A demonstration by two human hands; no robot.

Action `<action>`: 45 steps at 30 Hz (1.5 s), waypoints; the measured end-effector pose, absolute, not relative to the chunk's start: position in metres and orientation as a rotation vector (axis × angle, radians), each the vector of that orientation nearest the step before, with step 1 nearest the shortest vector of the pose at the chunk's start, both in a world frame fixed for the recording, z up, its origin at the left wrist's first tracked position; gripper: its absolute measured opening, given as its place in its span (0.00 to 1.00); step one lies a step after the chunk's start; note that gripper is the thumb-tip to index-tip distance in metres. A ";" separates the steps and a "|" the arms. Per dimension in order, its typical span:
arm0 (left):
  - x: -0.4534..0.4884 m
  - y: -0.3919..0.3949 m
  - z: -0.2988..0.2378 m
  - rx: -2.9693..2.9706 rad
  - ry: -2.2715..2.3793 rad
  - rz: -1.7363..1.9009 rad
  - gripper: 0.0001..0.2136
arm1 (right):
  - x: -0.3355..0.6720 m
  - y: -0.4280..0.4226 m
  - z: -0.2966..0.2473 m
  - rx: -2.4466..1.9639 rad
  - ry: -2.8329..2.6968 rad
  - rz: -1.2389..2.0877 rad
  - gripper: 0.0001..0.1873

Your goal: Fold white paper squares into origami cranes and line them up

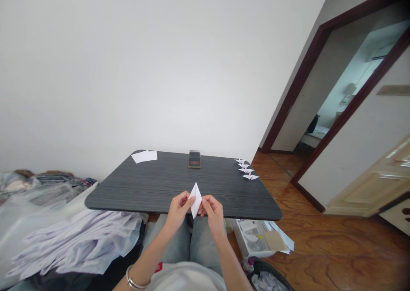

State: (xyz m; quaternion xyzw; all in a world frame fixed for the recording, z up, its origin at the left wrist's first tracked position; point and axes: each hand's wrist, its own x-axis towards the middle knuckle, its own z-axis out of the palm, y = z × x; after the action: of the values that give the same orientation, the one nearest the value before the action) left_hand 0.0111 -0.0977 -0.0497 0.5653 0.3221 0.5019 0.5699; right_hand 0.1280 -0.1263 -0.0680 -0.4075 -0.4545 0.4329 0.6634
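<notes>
A white sheet of paper folded into a narrow diamond (195, 200) is held upright over the table's front edge. My left hand (180, 209) pinches its left side, thumb in front. At its right corner, the fingers of my right hand (211, 209) are closed on the edge of the same folded paper. Along the right side of the dark table (153, 188), several folded paper cranes (250, 177) stand in a row. Loose white paper (144, 156) lies at the back left corner.
A phone (194, 159) sits at the table's back middle, near the white wall. White cloth (80, 239) is heaped at left. Below the table on the right are a white box (253, 239) and a dark bin (272, 278) holding crumpled paper.
</notes>
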 end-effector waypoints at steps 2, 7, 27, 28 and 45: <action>0.010 -0.097 -0.050 1.325 0.759 1.179 0.16 | 0.127 -0.127 -0.068 -0.918 -1.032 0.982 0.11; 0.010 -0.097 -0.047 1.316 0.766 1.175 0.16 | 0.127 -0.126 -0.067 -0.918 -1.032 0.985 0.11; 0.007 -0.092 -0.051 1.359 0.823 1.227 0.16 | 0.132 -0.125 -0.068 -1.030 -1.048 0.912 0.13; 0.007 -0.092 -0.051 1.345 0.808 1.239 0.14 | 0.132 -0.125 -0.069 -1.034 -1.030 0.906 0.13; 0.018 -0.091 -0.042 1.269 0.823 1.202 0.14 | 0.135 -0.124 -0.068 -0.935 -1.044 0.976 0.13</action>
State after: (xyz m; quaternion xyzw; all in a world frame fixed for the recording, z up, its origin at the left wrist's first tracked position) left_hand 0.0184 -0.0912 -0.0424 0.5403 0.3505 0.5117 0.5686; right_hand 0.1351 -0.1237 -0.0678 -0.4127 -0.4607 0.4310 0.6570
